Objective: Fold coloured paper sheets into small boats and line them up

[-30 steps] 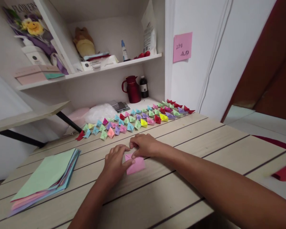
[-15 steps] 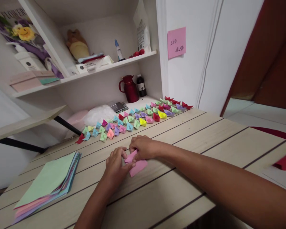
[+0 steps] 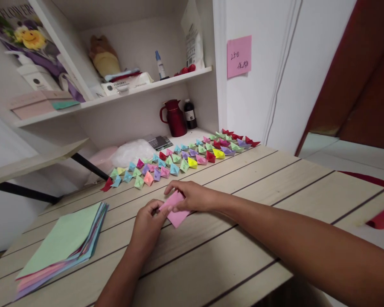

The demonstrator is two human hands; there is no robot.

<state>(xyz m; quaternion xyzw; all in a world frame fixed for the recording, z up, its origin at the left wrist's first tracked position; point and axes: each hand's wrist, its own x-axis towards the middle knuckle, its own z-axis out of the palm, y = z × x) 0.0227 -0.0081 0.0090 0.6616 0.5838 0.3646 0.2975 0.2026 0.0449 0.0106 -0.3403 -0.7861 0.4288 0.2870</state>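
Observation:
A folded pink paper [image 3: 176, 213] is held just above the wooden table [image 3: 259, 187], near its middle. My left hand [image 3: 147, 226] pinches the paper's left edge with thumb and fingers. From the right, my right hand [image 3: 192, 195] grips its upper edge, fingers curled over the top. Beyond the hands, several small folded paper boats [image 3: 179, 160] in many colours lie in rows along the table's far edge. A stack of coloured paper sheets [image 3: 62, 245], green on top, rests at the table's left.
White shelves behind hold a red jug [image 3: 175, 117], a dark bottle [image 3: 190, 115], a plastic bag [image 3: 132, 151], boxes and bottles. A pink sticky note [image 3: 239, 56] hangs on the wall. A red strip [image 3: 382, 217] lies at the far right.
The pink paper was pressed on the table a second ago; now both hands have lifted and turned it. The view has shifted slightly.

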